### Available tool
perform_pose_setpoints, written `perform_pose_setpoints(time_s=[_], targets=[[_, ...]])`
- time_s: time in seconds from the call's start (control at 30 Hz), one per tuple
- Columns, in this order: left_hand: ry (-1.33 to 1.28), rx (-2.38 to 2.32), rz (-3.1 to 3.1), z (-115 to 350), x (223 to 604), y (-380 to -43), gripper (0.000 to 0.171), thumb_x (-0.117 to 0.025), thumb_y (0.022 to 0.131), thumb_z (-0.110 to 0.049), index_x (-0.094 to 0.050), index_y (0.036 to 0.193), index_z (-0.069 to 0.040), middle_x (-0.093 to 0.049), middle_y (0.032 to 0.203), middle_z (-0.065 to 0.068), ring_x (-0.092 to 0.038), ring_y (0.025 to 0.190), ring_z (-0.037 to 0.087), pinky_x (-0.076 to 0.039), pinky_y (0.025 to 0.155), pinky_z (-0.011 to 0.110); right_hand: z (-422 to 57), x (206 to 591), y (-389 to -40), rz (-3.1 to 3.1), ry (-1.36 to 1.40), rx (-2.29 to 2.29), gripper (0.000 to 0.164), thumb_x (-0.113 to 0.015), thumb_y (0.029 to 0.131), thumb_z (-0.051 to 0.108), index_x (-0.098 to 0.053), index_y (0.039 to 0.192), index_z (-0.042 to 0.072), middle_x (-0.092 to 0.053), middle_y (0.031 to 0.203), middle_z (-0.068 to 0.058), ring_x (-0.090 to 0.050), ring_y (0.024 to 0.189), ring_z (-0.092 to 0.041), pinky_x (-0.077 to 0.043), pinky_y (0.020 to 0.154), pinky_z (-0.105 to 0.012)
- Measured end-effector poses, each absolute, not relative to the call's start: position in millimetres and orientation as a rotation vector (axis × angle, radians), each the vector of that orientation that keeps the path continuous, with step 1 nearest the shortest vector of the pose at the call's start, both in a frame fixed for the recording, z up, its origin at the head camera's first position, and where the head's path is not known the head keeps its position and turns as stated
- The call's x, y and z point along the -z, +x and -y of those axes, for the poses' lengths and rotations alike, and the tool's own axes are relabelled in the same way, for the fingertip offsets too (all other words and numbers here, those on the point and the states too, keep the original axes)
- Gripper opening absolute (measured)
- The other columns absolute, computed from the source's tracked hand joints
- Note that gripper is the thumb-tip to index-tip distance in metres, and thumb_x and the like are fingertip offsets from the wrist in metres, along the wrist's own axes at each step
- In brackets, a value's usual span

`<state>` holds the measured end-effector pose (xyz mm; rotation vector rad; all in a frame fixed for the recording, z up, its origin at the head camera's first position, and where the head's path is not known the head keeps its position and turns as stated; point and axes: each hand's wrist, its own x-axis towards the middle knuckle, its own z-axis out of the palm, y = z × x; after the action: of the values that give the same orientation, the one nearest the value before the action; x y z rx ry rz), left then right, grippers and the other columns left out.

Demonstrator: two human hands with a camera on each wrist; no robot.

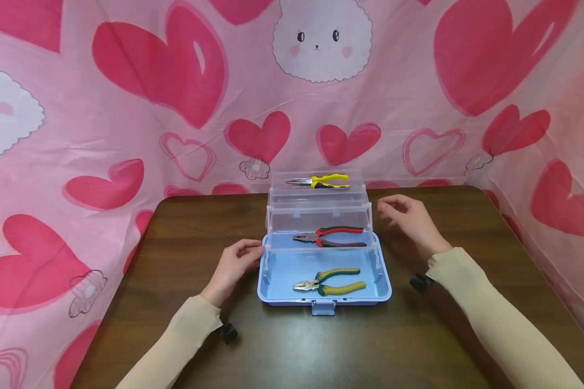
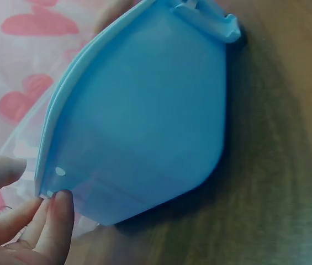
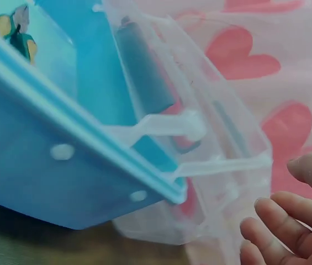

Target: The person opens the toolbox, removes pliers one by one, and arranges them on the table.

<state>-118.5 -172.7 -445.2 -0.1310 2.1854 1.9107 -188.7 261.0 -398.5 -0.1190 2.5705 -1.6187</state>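
Note:
A blue plastic toolbox (image 1: 278,298) stands unfolded, its clear trays (image 1: 319,220) stepped up behind the base. Green-and-yellow pliers (image 1: 342,289) lie in the base. Red-and-black pliers (image 1: 342,230) are in the lower tray, and yellow-and-black long-nose pliers (image 1: 330,178) in the upper one. At the box's left side is my left hand (image 1: 234,268), fingertips right at the rim; in the left wrist view its thumb (image 2: 4,170) stands apart from the fingers. My right hand (image 1: 411,222) is raised beside the trays' right end, holding nothing, fingers loosely bent.
A blue latch (image 1: 323,308) hangs at the front of the box. White link arms (image 3: 222,165) join the trays to the base. The brown wooden table (image 1: 292,351) reaches back to a pink heart-patterned cloth (image 1: 253,70). Dark devices (image 1: 420,282) are strapped at both wrists.

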Motion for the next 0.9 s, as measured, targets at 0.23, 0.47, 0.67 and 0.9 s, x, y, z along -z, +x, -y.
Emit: perform_pose_setpoints(time_s=[0.23, 0.47, 0.67, 0.9], targets=[[-0.115, -1.828, -2.216, 173.6, 444.3, -103.8, 0.044, -0.075, 0.098, -0.026, -0.063, 0.132, -0.001, -0.071, 0.115, 0.016, -0.071, 0.097, 0.024, -0.059, 0.096, 0.041, -240.1, 380.1, -204.8, -2.844, -0.307, 1.467, 0.042, -0.069, 0.101, 0.039, -0.069, 0.128, 0.007, -0.071, 0.122, -0.011, -0.063, 0.100, -0.024, -0.052, 0.081, -0.018], [-0.073, -1.808, -2.220, 173.2, 444.7, -95.6, 0.038, -0.078, 0.095, -0.022, -0.064, 0.122, 0.001, -0.070, 0.104, 0.015, -0.068, 0.086, 0.024, -0.062, 0.086, 0.036, -217.3, 365.4, -223.6, -2.892, -0.458, 1.398, 0.037, -0.071, 0.100, 0.031, -0.070, 0.130, 0.008, -0.072, 0.121, -0.009, -0.065, 0.101, -0.027, -0.051, 0.083, -0.019], [-0.083, -1.819, -2.214, 170.2, 446.0, -94.4, 0.035, -0.079, 0.095, -0.019, -0.065, 0.118, 0.002, -0.069, 0.097, 0.014, -0.066, 0.080, 0.022, -0.062, 0.081, 0.032, -197.0, 360.7, -240.7, -2.885, -0.499, 1.303, 0.037, -0.075, 0.098, 0.024, -0.069, 0.131, 0.009, -0.070, 0.120, -0.009, -0.063, 0.102, -0.028, -0.055, 0.083, -0.031], [-0.095, -1.829, -2.236, 167.1, 446.9, -94.7, 0.031, -0.079, 0.094, -0.017, -0.066, 0.116, 0.002, -0.069, 0.094, 0.012, -0.066, 0.078, 0.021, -0.061, 0.077, 0.028, -174.9, 358.5, -264.4, -2.825, -0.546, 1.206, 0.037, -0.075, 0.097, 0.024, -0.071, 0.130, 0.009, -0.069, 0.119, -0.010, -0.060, 0.104, -0.029, -0.057, 0.082, -0.038]])
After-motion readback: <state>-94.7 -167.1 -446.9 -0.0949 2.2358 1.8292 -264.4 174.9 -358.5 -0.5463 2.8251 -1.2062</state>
